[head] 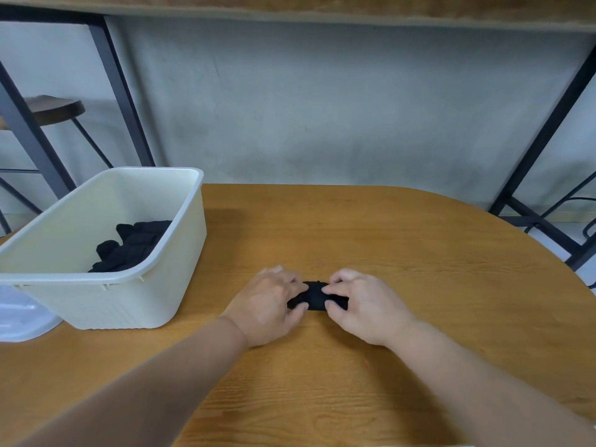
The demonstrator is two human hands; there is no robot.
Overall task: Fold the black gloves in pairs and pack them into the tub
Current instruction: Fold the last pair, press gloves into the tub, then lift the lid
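We log a small black glove bundle (314, 296) on the desk (403, 253), just to the right of the cream tub (180, 253). Both hands pinch it: left hand (269, 306) on its left end, right hand (361, 306) on its right end, fingers curled tight onto the fabric. More folded gloves (132, 246) lie inside the tub. We judge the material soft, light and limp, likely to spring open; we would grip across the folded middle, not at loose fingertips.
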